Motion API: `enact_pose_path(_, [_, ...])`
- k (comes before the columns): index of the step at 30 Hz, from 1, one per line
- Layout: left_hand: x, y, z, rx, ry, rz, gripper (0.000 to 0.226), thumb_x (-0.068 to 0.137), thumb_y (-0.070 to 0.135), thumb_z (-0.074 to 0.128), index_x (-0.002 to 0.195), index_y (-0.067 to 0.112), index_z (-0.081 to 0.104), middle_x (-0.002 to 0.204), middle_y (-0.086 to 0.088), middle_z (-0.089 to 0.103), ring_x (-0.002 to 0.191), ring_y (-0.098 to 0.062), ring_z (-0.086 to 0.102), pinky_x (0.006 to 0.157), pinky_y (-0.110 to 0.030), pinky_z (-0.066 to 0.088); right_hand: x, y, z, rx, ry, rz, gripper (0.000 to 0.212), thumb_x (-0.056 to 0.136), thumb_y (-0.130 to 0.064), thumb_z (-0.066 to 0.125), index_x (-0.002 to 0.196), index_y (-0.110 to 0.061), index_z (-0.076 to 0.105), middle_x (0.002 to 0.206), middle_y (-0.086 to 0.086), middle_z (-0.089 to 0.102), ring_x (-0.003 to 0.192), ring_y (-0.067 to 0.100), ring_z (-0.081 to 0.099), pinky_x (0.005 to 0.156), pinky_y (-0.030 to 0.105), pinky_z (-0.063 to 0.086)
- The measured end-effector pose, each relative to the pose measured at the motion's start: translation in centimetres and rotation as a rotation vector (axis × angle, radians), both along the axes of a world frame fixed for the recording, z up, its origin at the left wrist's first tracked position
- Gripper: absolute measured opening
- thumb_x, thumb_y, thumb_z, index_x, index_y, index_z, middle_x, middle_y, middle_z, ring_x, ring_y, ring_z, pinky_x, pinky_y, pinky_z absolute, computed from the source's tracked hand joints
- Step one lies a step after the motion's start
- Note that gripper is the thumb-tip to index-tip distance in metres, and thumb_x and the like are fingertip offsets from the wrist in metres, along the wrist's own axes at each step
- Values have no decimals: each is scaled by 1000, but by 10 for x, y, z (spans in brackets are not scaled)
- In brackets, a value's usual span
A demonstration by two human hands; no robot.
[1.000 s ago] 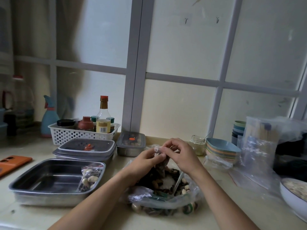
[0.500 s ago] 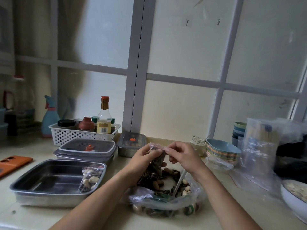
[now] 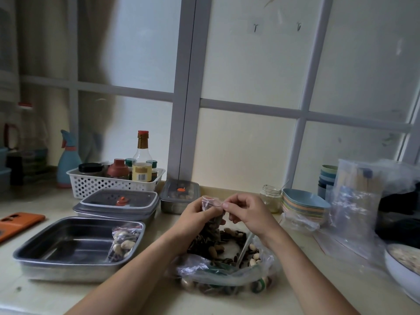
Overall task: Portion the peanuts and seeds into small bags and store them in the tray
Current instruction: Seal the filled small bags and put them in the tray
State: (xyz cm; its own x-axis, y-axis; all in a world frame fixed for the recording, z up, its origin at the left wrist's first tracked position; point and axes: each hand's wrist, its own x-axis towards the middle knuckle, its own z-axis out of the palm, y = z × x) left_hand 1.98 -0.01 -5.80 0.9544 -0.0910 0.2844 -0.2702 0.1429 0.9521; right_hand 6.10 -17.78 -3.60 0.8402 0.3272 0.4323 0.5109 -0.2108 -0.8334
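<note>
Above the big open bag of peanuts and seeds (image 3: 227,271), at the middle of the bench (image 3: 302,289), you hold the small bag (image 3: 210,202) upright between both hands. It is partly filled with dark striped seeds, and its bottom hangs just over the heap. Your left hand (image 3: 195,220) is wrapped around the bag's body from the left, fingers (image 3: 205,212) curled on the plastic below the mouth. Your right hand (image 3: 247,214) comes in from the right with its back to you and its knuckles raised, and its thumb and forefinger pinch the red-edged top strip at the right corner. Both forearms reach in from the lower edge and meet at the bag, wrists lifted off the bench. To your left, well apart from the hands, the steel tray (image 3: 68,248) sits on the bench with one filled small bag of peanuts (image 3: 123,242) lying against its right wall.
</note>
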Motion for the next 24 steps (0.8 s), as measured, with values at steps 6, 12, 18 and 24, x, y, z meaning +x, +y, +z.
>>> enact_pose_path(6, [0, 1, 2, -50, 32, 7, 25, 92, 13, 71, 114, 2, 68, 100, -15, 73, 91, -28, 72, 78, -39, 55, -2, -1, 2, -6, 18, -6, 10, 94, -15, 72, 88, -7, 76, 70, 2, 67, 68, 15, 63, 67, 29, 55])
enact_pose_path(12, [0, 1, 3, -88, 77, -48, 32, 93, 17, 70, 116, -5, 67, 100, -15, 70, 92, -30, 71, 81, -40, 55, -3, -1, 1, -35, -53, -33, 11, 93, -17, 73, 88, -8, 74, 70, -2, 67, 66, 12, 62, 67, 31, 54])
enact_pose_path(18, [3, 0, 2, -130, 70, -17, 23, 90, 15, 73, 107, -2, 71, 101, -21, 71, 94, -35, 72, 86, -44, 54, -1, -1, 0, -63, -95, -65, 11, 93, -21, 73, 84, -15, 74, 67, -2, 67, 64, 11, 61, 67, 34, 53])
enact_pose_path(24, [3, -4, 1, -174, 79, 30, 6, 89, 8, 72, 94, 5, 73, 100, -30, 71, 99, -43, 72, 86, -44, 53, -1, 3, -3, -119, -163, -120, 13, 93, -22, 73, 81, -18, 72, 68, -3, 68, 63, 8, 59, 65, 33, 52])
